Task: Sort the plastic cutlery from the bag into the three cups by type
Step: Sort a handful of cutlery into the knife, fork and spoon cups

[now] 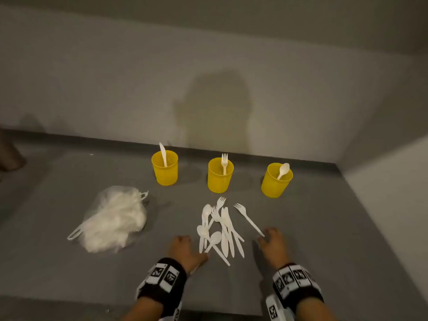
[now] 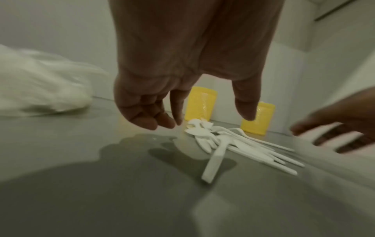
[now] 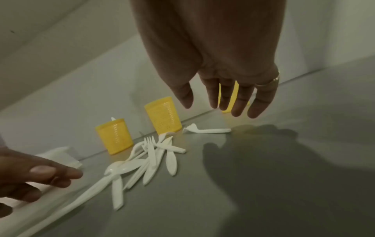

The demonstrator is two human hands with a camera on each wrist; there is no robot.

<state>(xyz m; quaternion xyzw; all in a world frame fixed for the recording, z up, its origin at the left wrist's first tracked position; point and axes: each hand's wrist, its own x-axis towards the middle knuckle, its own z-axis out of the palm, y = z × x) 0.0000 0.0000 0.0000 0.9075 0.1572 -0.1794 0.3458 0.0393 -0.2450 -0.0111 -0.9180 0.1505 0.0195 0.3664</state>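
Your left hand (image 1: 183, 249) and right hand (image 1: 273, 245) hover low over the grey table (image 1: 324, 228), fingers loosely curled, holding nothing. Left of you the bag (image 1: 113, 218) is mostly full, so the sorting has barely begun. Three yellow cups (image 1: 219, 176) stand in a row at the back, holding one knife, one fork and one spoon. Between your hands lies the loose pile (image 1: 220, 228) of cutlery; a single fork (image 1: 249, 219) lies just right of it, its handle near your right fingertips.
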